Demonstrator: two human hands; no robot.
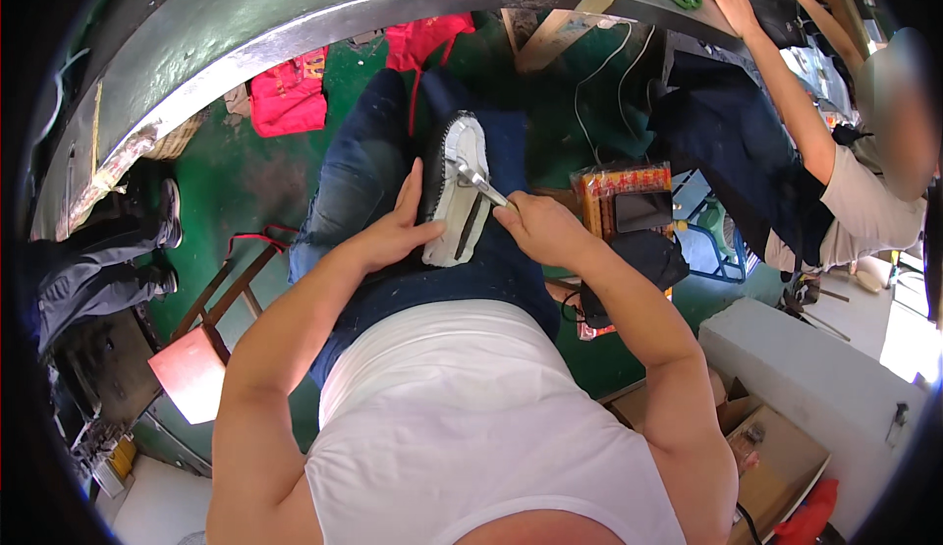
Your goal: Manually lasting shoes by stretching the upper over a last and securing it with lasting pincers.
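Note:
A shoe (457, 221) lies bottom up across my thighs, its toe pointing away from me. Its underside is whitish with a dark strip, and black upper material wraps round the edge. My left hand (401, 229) grips the shoe's left side, thumb on the near edge of the bottom and fingers along the side. In my right hand (546, 231) is a hammer (479, 184), held by its handle. The metal head is over the middle of the shoe's bottom; whether it touches cannot be told.
A long dark workbench (324, 29) curves across the far side. Red bags (288, 93) lie beneath it. At right, a co-worker's arm (786, 93) reaches onto the bench. A black phone (643, 211) rests on a package beside my right leg. A wooden stool (226, 295) stands at left.

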